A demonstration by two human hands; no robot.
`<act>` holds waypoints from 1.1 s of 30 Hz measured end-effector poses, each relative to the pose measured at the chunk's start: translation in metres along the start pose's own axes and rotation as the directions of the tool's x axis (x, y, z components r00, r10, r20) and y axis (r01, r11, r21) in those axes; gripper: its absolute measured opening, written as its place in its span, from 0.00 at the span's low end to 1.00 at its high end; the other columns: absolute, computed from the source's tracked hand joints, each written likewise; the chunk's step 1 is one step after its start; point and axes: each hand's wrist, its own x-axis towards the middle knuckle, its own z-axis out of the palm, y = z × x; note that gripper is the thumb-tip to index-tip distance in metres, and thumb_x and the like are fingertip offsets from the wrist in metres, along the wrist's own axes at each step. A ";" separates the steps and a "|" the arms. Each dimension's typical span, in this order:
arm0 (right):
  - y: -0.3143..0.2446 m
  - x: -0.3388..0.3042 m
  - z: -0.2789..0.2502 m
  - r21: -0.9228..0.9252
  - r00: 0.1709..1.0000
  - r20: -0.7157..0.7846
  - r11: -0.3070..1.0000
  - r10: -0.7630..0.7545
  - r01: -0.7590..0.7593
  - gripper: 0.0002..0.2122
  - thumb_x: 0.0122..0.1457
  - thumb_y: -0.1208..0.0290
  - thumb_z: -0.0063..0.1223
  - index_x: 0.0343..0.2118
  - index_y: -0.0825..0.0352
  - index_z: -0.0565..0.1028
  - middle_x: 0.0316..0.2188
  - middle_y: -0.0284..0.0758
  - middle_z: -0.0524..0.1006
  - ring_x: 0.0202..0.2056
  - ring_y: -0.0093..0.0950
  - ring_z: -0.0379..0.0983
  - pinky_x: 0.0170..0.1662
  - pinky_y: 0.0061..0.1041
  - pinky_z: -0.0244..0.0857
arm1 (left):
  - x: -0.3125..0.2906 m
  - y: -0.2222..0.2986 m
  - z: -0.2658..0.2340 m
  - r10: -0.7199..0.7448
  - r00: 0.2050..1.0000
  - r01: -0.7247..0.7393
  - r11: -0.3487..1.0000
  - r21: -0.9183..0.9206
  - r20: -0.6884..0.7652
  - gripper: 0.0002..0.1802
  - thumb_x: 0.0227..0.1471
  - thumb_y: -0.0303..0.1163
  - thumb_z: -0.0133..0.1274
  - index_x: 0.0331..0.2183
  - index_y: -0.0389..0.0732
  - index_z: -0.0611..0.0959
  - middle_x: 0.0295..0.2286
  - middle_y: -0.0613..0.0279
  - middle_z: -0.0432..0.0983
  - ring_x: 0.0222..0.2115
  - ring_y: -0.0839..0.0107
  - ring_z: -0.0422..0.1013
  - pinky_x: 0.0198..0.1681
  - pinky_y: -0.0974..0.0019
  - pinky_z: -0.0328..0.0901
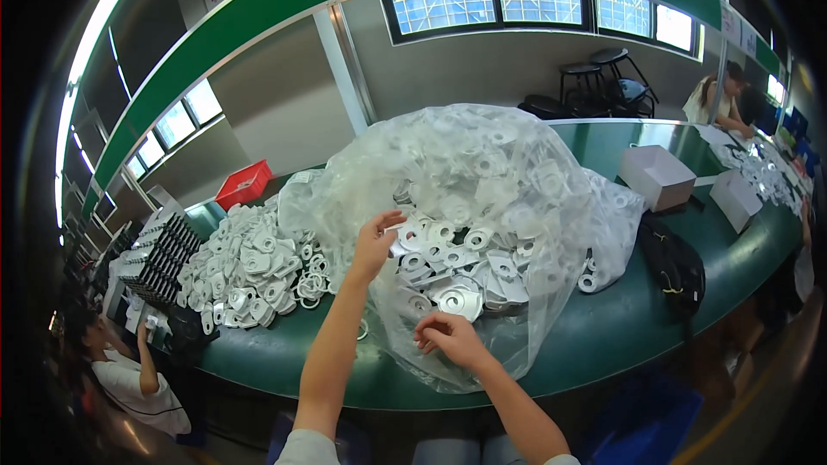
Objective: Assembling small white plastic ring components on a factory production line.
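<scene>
A large clear plastic bag (551, 194) lies open on the green table in front of me, full of white and silver flat parts with round holes (504, 265). My left hand (375, 245) is over the left side of the bag's opening, its fingers apart and pointing right, close to the parts. Lower down, my right hand (452, 337) has its fingers curled at the near edge of the heap. A part with a round hole (459, 302) lies just above it. Whatever the right fingers hold, if anything, is hidden.
Left of the bag is a loose pile of similar white parts (250, 263), with a red bin (244, 184) behind and stacked black trays (161, 258) beyond. To the right are a black bag (672, 263) and a white box (657, 176). People sit at far left and far right.
</scene>
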 end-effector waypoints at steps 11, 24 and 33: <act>-0.014 -0.061 -0.028 0.209 0.752 -0.617 0.872 -0.233 0.442 0.14 0.64 0.71 0.37 0.51 0.67 0.64 0.44 0.32 0.69 0.45 0.26 0.67 0.44 0.27 0.66 | -0.131 0.028 0.174 0.488 0.873 -0.473 0.858 0.199 -0.026 0.15 0.49 0.16 0.47 0.40 0.38 0.78 0.39 0.54 0.77 0.43 0.66 0.72 0.45 0.68 0.65; -0.022 -0.177 -0.123 0.461 0.667 -0.745 0.716 -0.009 0.524 0.24 0.59 0.44 0.40 0.52 0.53 0.62 0.28 0.26 0.68 0.23 0.20 0.63 0.19 0.20 0.51 | -0.053 -0.028 0.347 0.427 0.868 -0.489 0.821 0.293 0.251 0.08 0.44 0.23 0.52 0.32 0.36 0.80 0.33 0.54 0.75 0.33 0.56 0.71 0.37 0.62 0.66; -0.012 -0.172 -0.134 0.759 0.807 -0.563 0.276 -0.178 0.590 0.20 0.59 0.60 0.39 0.51 0.67 0.64 0.24 0.32 0.63 0.22 0.23 0.57 0.17 0.18 0.46 | -0.056 -0.010 0.325 0.459 0.870 -0.486 0.747 0.454 0.178 0.07 0.41 0.26 0.56 0.29 0.38 0.81 0.38 0.56 0.74 0.39 0.54 0.68 0.41 0.58 0.64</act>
